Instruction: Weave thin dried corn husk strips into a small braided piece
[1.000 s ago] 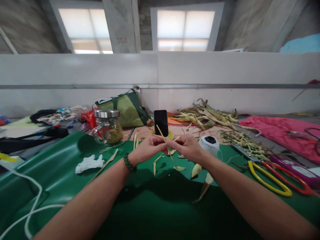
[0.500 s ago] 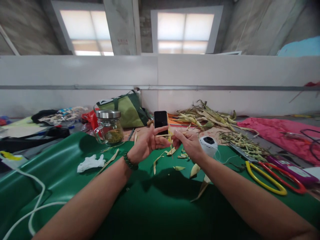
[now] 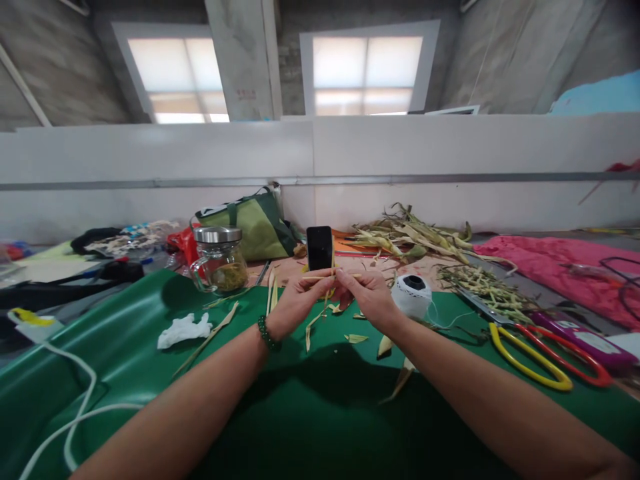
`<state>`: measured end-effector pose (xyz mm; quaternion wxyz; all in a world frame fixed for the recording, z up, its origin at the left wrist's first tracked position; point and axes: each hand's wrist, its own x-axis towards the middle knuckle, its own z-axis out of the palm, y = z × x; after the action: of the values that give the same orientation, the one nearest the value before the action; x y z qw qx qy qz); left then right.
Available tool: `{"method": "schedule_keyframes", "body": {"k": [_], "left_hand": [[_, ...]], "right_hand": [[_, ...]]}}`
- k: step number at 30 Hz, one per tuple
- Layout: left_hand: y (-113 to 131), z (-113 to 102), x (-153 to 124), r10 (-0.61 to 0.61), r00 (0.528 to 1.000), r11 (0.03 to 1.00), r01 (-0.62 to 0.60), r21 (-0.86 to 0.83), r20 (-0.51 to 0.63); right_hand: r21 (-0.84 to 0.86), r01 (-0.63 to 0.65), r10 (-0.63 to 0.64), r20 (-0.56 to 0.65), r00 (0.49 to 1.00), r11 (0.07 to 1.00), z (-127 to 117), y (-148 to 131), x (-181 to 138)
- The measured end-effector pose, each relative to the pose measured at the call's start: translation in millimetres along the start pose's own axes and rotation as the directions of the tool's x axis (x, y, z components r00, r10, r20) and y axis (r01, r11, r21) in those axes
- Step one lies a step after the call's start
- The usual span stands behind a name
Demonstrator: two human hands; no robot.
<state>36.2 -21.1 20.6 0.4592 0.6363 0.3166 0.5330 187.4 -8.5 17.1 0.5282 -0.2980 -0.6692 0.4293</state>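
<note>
My left hand (image 3: pixel 295 301) and my right hand (image 3: pixel 367 297) meet above the green table cover (image 3: pixel 125 347), both pinched on thin pale leaf strips (image 3: pixel 331 275) crossed between the fingertips. One strip runs sideways, another stands upright in front of the black phone (image 3: pixel 319 247). A green bead bracelet (image 3: pixel 265 333) is on my left wrist. Cut leaf scraps (image 3: pixel 357 338) lie on the cover below my hands.
A lidded glass jar (image 3: pixel 219 260) and a green bag (image 3: pixel 250 223) stand at the back left. A white twine spool (image 3: pixel 411 293) sits right of my hands. Yellow and red scissors (image 3: pixel 537 360) lie at the right. A heap of dried leaves (image 3: pixel 415 237) and pink cloth (image 3: pixel 555 260) lie behind.
My left hand's fingers, spread half a second ago, have closed on the strips again. Both hands stay together near the phone, with the strips turned to a crossed position.
</note>
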Motion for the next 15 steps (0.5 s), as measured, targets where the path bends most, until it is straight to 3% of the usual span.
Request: {"method": "schedule_keyframes", "body": {"k": [3, 6, 8, 11, 13, 15], "left_hand": [[0.5, 3.6, -1.1, 0.040, 0.998, 0.994, -0.034, 0.104, -0.052], [0.4, 3.7, -1.7, -0.013, 0.998, 0.997, 0.017, 0.075, -0.062], [1.8, 0.4, -1.6, -0.072, 0.997, 0.997, 0.072, -0.003, -0.007], [5.5, -6.6, -0.7, -0.213, 0.963, 0.959, 0.239, -0.155, 0.166], [6.7, -8.9, 0.2, -0.262, 0.941, 0.944, 0.296, -0.144, 0.214], [5.3, -7.4, 0.9, -0.254, 0.949, 0.965, 0.263, -0.024, 0.189]], "right_hand": [[-0.037, 0.009, -0.009, 0.004, 1.000, 0.999, -2.3, 0.1, 0.7], [-0.078, 0.036, -0.038, -0.017, 0.999, 0.996, -7.7, 0.0, 2.9], [-0.154, 0.077, -0.077, 0.001, 0.997, 0.985, -13.1, -0.3, 5.4], [-0.333, 0.167, -0.159, 0.051, 0.986, 0.928, -22.2, -1.4, 9.7], [-0.408, 0.227, -0.203, 0.104, 0.974, 0.884, -27.1, -2.1, 11.9], [-0.458, 0.300, -0.252, 0.165, 0.954, 0.836, -29.5, -2.7, 12.4]]}}
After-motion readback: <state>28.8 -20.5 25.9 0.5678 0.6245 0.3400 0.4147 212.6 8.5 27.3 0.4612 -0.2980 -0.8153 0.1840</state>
